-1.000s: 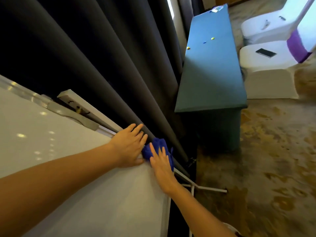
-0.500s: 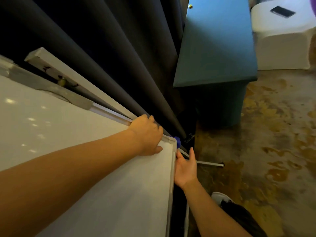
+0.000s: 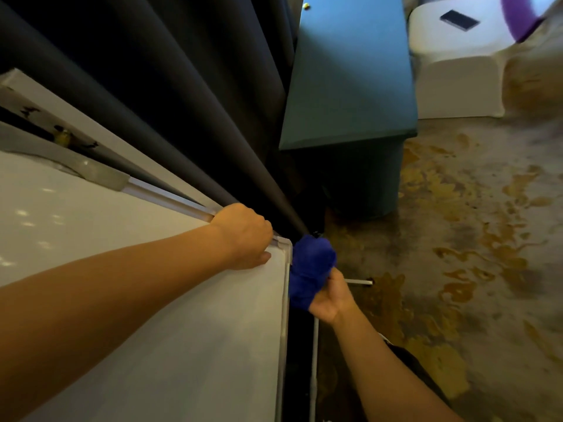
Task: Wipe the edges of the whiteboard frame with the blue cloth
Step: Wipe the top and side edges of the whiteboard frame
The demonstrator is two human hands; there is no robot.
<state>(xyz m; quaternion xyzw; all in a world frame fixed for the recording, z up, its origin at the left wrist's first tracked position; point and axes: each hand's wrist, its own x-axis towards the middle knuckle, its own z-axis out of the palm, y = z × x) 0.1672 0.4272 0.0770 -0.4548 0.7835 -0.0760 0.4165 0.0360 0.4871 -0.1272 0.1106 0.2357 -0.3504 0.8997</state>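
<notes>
— From my feed, what's underfoot?

— A mottled brown-and-gold patterned carpet floor [image 3: 475, 269]. A long teal cloth-covered table [image 3: 350, 86] stands on it, with a small yellow bead-like thing [image 3: 307, 6] near its far edge.

— Anything else on the floor?

— A white fabric-covered chair [image 3: 457, 71] beside the table, a flat dark rectangular phone-like object [image 3: 459, 19] lying on its seat.

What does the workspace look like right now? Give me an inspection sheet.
Surface: whiteboard bare, with glare spots.
Job's things: blue cloth bunched against the whiteboard frame just below its corner.
Clutter: dark phone-like item on white-covered chair.
Grips: left hand clasps the top edge; right hand holds the cloth.
Cables: nothing seen.
Surroundings: dark curtain, teal table, patterned carpet, white stand leg.
</notes>
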